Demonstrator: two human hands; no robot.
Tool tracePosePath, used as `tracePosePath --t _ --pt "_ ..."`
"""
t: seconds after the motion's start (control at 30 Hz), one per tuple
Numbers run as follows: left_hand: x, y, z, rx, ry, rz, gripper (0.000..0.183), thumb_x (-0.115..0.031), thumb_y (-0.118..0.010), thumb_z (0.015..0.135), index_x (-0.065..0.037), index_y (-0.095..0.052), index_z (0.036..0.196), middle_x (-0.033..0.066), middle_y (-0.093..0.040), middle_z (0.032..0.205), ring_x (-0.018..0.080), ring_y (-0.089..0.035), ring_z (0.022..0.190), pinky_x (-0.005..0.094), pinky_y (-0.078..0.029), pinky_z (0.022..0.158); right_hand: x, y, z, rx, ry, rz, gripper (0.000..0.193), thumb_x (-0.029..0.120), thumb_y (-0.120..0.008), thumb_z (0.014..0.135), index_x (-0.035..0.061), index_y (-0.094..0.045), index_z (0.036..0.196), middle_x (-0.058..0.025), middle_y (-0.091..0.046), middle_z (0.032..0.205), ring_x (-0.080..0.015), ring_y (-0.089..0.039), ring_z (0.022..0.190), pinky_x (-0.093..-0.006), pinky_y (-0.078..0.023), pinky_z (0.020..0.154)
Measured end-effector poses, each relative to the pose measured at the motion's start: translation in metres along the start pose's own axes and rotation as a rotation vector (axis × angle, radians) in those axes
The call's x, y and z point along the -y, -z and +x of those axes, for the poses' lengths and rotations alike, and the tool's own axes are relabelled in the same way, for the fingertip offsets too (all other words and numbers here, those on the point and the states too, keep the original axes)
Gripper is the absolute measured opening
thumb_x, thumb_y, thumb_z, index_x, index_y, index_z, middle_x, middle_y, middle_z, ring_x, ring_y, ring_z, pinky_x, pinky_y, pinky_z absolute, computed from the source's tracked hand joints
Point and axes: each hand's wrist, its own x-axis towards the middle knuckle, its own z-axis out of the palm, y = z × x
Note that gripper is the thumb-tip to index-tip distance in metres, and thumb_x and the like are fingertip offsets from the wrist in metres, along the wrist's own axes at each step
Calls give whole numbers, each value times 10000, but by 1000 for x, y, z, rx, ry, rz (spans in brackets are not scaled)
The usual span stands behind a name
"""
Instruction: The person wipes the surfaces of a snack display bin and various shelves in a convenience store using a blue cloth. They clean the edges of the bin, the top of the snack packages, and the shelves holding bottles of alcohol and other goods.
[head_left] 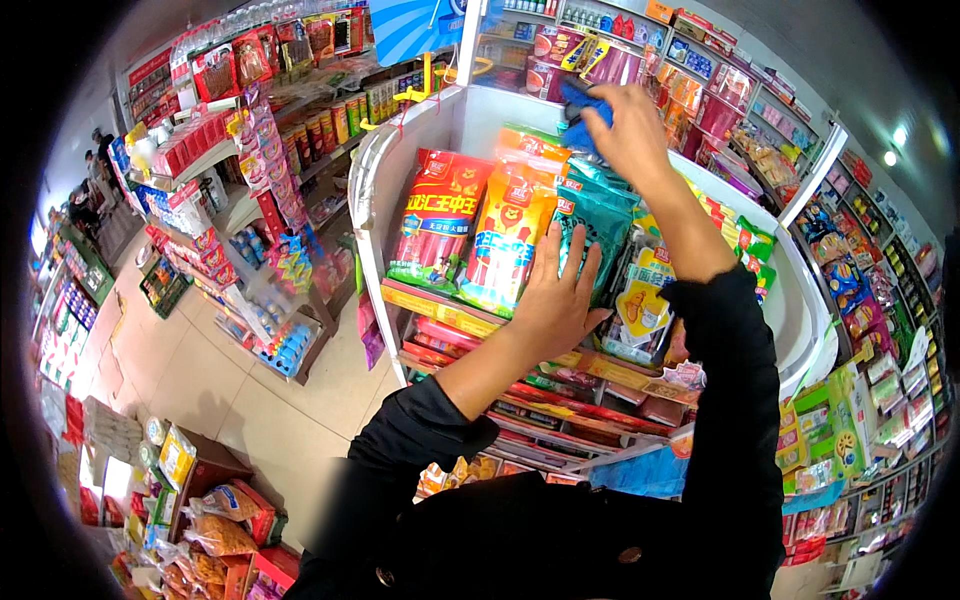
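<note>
Clock directions taken from the left hand, 12 towards the top of the view.

Right hand (632, 130): at 1 o'clock, reaching over the far part of the white bin (800, 310). Fingers closed on a bunched blue cloth (583, 128); thumb and fingers meet over it. Part of the grip is hidden by the cloth's folds. Cloth lies at 12 o'clock, by the upper ends of the teal packs (612, 215); contact with them cannot be told.

Left hand (560, 300): grips nothing. Palm down, fingers spread with gaps between them, tips pointing to 12. Laid over the right edge of the orange pack (508, 240) and the near part of the teal packs; thumb out towards 3 o'clock.

Packs in the bin: orange pack at 10 to 11 o'clock, leaning back; red pack (437, 215) beside it at 10, also tilted. Black-and-yellow pack (640, 300) at 3 o'clock, near the thumb. Green packs (757, 245) between 2 and 3.

Surroundings: purple tubs (547, 82) at 12, beyond the bin's far edge. Price strip (440, 303) along the near edge, at 9. Snack rack (205, 250) well apart, also about 9.
</note>
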Motion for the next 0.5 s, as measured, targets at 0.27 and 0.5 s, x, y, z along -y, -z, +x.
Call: tracePosePath --t 0.27,0.5 --pt "4 -1 -3 60 -63 49 722 -441 -545 838 87 -383 1303 310 -272 1379 492 -352 1147 549 -295 972 42 -41 -40 562 293 229 243 200 -665 745 189 -634 985 -130 -553 980 -326 -541 950 -415 -446 814" --pt "19 -4 -7 -48 -118 -61 679 -417 -547 841 79 -412 1285 313 -287 1374 528 -210 1273 554 -203 1054 -1 -76 -2 176 216 -551 190 170 -506 812 151 -597 978 -106 -537 946 -287 -547 929 -406 -442 716"
